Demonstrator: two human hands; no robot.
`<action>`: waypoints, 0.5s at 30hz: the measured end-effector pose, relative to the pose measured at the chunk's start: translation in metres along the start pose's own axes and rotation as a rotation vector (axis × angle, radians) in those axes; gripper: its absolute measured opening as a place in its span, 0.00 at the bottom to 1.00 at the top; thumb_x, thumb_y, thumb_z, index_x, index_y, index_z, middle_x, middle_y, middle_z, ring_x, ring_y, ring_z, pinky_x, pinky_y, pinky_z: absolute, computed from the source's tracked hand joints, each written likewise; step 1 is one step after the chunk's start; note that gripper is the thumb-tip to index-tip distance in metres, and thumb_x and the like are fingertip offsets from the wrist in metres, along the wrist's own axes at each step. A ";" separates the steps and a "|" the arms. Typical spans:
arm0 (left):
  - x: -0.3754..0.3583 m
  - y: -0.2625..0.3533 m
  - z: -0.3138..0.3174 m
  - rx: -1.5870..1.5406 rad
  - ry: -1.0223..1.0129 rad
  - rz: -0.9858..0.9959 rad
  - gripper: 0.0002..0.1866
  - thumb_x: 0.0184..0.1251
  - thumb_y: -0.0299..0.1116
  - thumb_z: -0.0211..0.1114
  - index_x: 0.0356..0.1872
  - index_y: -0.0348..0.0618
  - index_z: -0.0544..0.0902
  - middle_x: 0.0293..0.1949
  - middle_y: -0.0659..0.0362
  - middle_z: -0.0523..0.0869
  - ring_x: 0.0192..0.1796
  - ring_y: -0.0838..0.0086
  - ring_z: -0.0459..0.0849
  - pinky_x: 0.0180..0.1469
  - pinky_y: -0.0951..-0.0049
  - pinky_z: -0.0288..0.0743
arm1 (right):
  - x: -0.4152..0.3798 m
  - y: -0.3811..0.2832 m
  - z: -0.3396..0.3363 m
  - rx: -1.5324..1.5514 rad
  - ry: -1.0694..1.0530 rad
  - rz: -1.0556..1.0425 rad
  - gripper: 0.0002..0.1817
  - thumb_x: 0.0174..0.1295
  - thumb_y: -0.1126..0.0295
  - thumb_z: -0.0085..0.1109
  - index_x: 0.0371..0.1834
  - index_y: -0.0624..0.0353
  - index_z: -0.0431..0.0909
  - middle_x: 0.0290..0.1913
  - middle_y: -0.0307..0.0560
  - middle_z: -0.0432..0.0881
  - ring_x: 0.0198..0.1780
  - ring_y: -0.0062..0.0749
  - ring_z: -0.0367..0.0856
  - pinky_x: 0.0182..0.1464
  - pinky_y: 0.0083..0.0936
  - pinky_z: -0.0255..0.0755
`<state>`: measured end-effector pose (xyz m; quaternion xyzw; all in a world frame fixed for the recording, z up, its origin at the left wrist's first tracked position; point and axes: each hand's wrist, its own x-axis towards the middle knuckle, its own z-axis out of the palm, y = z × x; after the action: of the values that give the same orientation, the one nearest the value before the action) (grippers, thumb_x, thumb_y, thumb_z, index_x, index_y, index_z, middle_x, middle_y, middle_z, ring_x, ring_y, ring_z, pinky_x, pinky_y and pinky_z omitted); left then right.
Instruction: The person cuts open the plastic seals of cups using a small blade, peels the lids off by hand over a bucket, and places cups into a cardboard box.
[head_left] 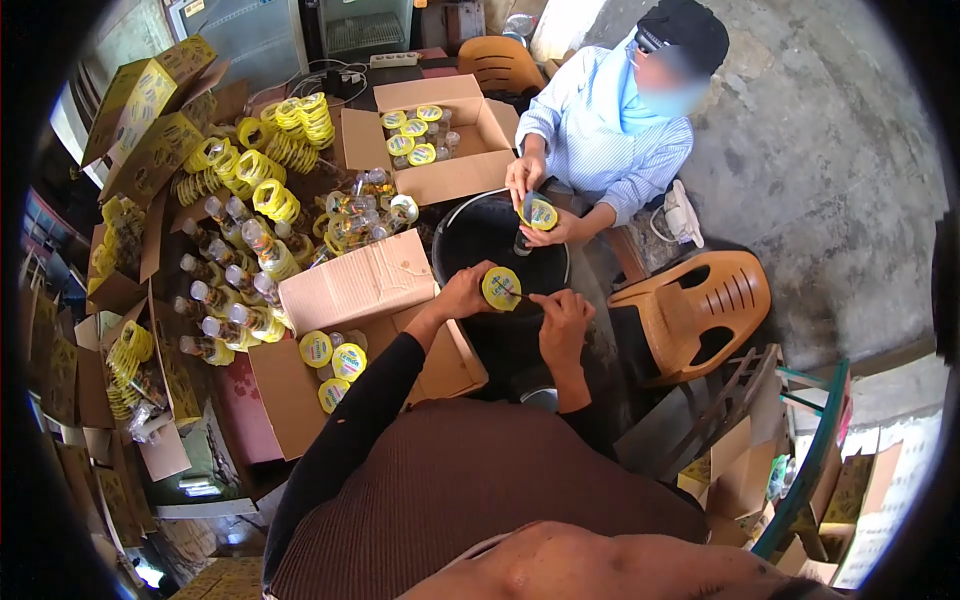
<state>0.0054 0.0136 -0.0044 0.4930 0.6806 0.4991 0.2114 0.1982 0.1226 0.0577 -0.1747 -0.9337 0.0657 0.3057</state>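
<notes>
My left hand (466,290) grips a container with a round yellow label (501,288), held over the black tub (480,215). On its right side, my right hand (565,325) pinches a thin dark tool (524,295) whose tip touches the label. An open cardboard box (285,400) beside my left forearm holds several yellow-labelled containers (349,361). Across the tub, a co-worker (610,140) holds another yellow-labelled container (540,214) with both hands.
Many bottles (265,245) and stacks of yellow rings (280,200) crowd the left side. Behind the tub stands a second open box (430,97) with labelled containers. An orange chair (690,310) is at the right, near a green metal frame (832,430).
</notes>
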 end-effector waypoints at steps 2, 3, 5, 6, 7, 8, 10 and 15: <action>0.000 -0.001 -0.002 -0.056 -0.007 0.014 0.32 0.42 0.33 0.85 0.51 0.41 0.79 0.45 0.53 0.87 0.50 0.62 0.88 0.55 0.66 0.80 | 0.003 0.002 -0.006 0.001 0.018 0.014 0.14 0.58 0.77 0.60 0.43 0.48 0.88 0.37 0.37 0.74 0.45 0.34 0.73 0.56 0.37 0.59; 0.000 -0.002 -0.002 -0.072 -0.015 0.015 0.32 0.42 0.32 0.84 0.51 0.41 0.79 0.46 0.54 0.87 0.50 0.64 0.87 0.55 0.66 0.79 | 0.006 0.002 -0.008 0.002 0.032 -0.009 0.14 0.57 0.77 0.60 0.43 0.48 0.88 0.38 0.36 0.75 0.46 0.33 0.73 0.57 0.37 0.59; 0.000 -0.003 -0.002 -0.075 -0.029 0.021 0.32 0.42 0.32 0.84 0.51 0.41 0.79 0.46 0.53 0.87 0.51 0.61 0.87 0.55 0.66 0.79 | 0.008 0.004 -0.009 0.000 0.050 -0.031 0.14 0.57 0.77 0.60 0.43 0.48 0.88 0.39 0.36 0.76 0.47 0.33 0.74 0.58 0.38 0.59; 0.001 -0.003 -0.002 -0.076 -0.039 0.026 0.33 0.41 0.33 0.85 0.51 0.40 0.79 0.45 0.51 0.87 0.51 0.59 0.87 0.54 0.65 0.79 | 0.008 0.004 -0.007 0.029 0.049 -0.080 0.13 0.57 0.77 0.61 0.43 0.47 0.88 0.39 0.35 0.76 0.47 0.32 0.74 0.59 0.38 0.58; 0.002 -0.002 -0.002 -0.074 -0.038 0.028 0.33 0.41 0.33 0.85 0.51 0.40 0.79 0.45 0.51 0.87 0.51 0.59 0.87 0.54 0.65 0.79 | 0.010 0.004 -0.005 0.058 0.047 -0.130 0.13 0.58 0.77 0.61 0.43 0.47 0.87 0.40 0.34 0.77 0.48 0.32 0.74 0.60 0.38 0.58; 0.002 -0.002 -0.002 -0.072 -0.037 0.030 0.33 0.41 0.32 0.85 0.51 0.40 0.79 0.45 0.52 0.87 0.51 0.59 0.87 0.55 0.65 0.79 | 0.011 0.004 -0.002 0.059 0.049 -0.132 0.13 0.58 0.77 0.61 0.43 0.47 0.87 0.40 0.34 0.77 0.48 0.32 0.74 0.60 0.38 0.58; 0.001 -0.003 -0.002 -0.068 -0.033 0.027 0.32 0.41 0.32 0.85 0.51 0.41 0.79 0.45 0.52 0.87 0.51 0.60 0.87 0.55 0.65 0.79 | 0.011 0.004 0.003 0.088 0.023 -0.210 0.13 0.56 0.76 0.61 0.42 0.46 0.87 0.40 0.33 0.77 0.48 0.31 0.75 0.60 0.38 0.58; 0.001 -0.006 -0.003 -0.091 -0.043 0.016 0.32 0.41 0.32 0.84 0.51 0.41 0.80 0.46 0.52 0.87 0.50 0.61 0.87 0.55 0.66 0.79 | 0.020 0.006 0.007 0.078 0.012 -0.299 0.13 0.54 0.75 0.62 0.41 0.45 0.87 0.39 0.31 0.78 0.47 0.30 0.75 0.59 0.39 0.58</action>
<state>-0.0003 0.0135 -0.0082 0.4989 0.6487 0.5202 0.2443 0.1805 0.1358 0.0613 -0.0221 -0.9442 0.0545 0.3241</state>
